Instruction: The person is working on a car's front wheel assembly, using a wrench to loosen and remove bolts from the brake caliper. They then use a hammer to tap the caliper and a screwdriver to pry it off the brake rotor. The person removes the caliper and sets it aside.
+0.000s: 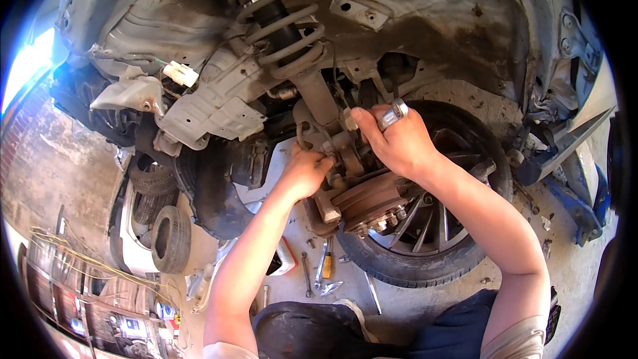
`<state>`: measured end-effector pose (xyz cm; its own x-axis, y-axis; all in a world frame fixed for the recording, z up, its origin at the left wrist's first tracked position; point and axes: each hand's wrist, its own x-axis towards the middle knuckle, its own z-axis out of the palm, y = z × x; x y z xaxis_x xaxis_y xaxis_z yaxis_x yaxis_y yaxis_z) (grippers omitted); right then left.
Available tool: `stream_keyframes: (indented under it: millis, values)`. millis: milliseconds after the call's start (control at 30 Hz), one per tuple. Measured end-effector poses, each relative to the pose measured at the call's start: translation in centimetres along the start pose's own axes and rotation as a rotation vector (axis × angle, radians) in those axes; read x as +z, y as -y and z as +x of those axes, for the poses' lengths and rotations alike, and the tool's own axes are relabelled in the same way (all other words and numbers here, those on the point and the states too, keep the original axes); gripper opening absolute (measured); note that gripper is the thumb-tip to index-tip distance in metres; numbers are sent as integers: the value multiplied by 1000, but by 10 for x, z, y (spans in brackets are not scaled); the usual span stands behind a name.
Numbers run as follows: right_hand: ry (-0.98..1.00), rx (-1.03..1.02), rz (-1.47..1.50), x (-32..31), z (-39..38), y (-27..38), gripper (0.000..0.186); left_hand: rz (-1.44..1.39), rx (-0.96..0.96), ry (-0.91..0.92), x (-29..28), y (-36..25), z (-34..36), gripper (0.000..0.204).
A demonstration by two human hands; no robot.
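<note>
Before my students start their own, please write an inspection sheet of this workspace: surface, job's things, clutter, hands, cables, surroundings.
Surface: grey floor, tools lying on it.
Job's things: coil spring; rusty brake disc; shiny metal tool.
Clutter: wrench, yellow-handled screwdriver; wheel lying on the floor.
Hands: right hand closed around the metal tool; left hand at metal parts below the spring, grip partly hidden.
Cables: white plug on a wire, upper left.
Surroundings: car body overhead; loose tyres at left.
</note>
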<state>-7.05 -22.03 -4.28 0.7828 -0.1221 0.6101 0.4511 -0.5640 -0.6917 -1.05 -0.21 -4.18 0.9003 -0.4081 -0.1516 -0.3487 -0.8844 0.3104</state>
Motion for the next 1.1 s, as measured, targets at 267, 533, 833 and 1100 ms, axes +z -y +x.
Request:
stream_keyframes:
  millis: [267, 533, 833, 1100]
  values:
    - [27, 71, 69, -6, -4, -1, 40, 41, 30, -120, 12, 11, -3, 41]
    - [8, 26, 35, -5, -5, -2, 40, -1, -60, -63, 0, -11, -10, 43]
    - [7, -3, -2, -1, -4, -4, 39, 50, -80, 76, -5, -9, -5, 46]
    - [38, 53, 23, -2, -6, -2, 47, -71, 28, -24, 5, 11, -5, 41]
